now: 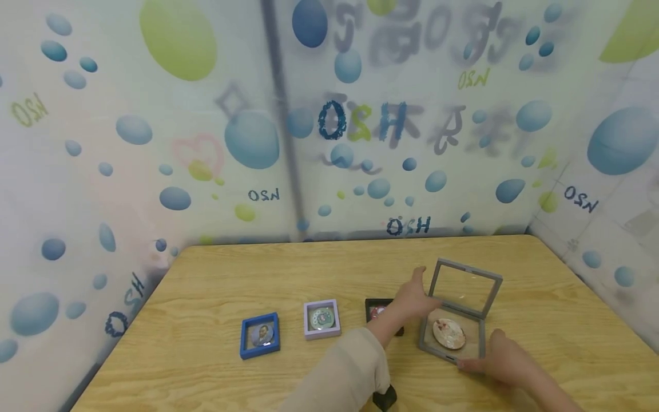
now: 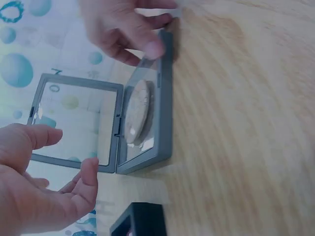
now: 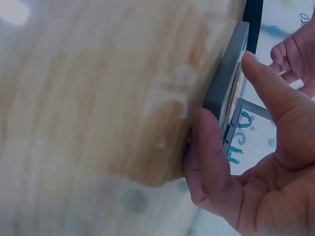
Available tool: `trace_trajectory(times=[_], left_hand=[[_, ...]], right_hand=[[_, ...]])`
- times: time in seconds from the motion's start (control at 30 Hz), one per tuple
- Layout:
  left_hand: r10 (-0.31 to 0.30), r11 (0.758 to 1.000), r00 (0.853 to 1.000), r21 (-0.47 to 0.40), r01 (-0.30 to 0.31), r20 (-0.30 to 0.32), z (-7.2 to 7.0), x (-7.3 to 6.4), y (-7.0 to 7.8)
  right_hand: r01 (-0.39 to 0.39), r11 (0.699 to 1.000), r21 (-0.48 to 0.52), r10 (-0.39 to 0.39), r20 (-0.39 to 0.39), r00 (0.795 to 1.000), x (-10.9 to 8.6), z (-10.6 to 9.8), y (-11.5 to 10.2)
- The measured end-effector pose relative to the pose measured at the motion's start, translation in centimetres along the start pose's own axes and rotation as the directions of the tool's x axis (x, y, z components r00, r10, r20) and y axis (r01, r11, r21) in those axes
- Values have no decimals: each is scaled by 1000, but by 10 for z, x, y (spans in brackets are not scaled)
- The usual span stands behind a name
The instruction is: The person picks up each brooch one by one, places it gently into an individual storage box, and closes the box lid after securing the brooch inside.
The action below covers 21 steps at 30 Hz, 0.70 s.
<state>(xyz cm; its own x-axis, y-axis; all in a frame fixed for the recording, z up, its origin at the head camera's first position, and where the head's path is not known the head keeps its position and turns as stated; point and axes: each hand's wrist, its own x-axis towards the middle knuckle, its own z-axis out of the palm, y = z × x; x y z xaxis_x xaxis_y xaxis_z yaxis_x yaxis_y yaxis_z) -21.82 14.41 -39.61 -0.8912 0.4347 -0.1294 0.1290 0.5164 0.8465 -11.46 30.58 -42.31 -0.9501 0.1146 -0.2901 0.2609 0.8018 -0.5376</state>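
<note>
A grey hinged display frame (image 1: 482,343) lies on the table at the right, its clear-windowed lid (image 1: 471,269) raised at the back. On the film of its base rests a round, pale badge (image 1: 449,333) with reddish marks. My right hand (image 1: 507,360) grips the base at its front right corner; in the right wrist view the thumb lies over the front edge and the fingers (image 3: 212,152) are along the side. At the lid's left edge is my left hand (image 1: 412,300), thumb and fingers spread apart, holding nothing.
Left of the grey frame sits a black frame (image 1: 378,301) with a red badge, partly behind my left forearm. Farther left are a lilac frame (image 1: 322,335) and a blue frame (image 1: 260,352), each with a badge. A patterned curtain (image 1: 329,171) hangs behind the wooden table (image 1: 231,274).
</note>
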Motion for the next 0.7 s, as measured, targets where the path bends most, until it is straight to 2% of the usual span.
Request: trace_trajectory(times=[0.13,0.23,0.33,0.5,0.7], left_hand=[[-4,992,996,-124,15,87,-5,3,2],[14,977,986,-211,22,167,-8,4,5],[22,967,977,-254,33,212,-10,4,6],[17,953,976,-299,51,219,-14,4,5],[35,935,979,-352,38,199,-15,2,3]], right_hand=[[28,1000,13,-27,-9,1000,0,5,-1],[25,999,31,-24,-12,1000,-1,6,-2],[16,999,40,-16,-8,1000,-1,7,-3],[1,999,43,-1,-12,1000,-1,7,-3],[4,1000,23,-4,-24,1000,1,8,0]])
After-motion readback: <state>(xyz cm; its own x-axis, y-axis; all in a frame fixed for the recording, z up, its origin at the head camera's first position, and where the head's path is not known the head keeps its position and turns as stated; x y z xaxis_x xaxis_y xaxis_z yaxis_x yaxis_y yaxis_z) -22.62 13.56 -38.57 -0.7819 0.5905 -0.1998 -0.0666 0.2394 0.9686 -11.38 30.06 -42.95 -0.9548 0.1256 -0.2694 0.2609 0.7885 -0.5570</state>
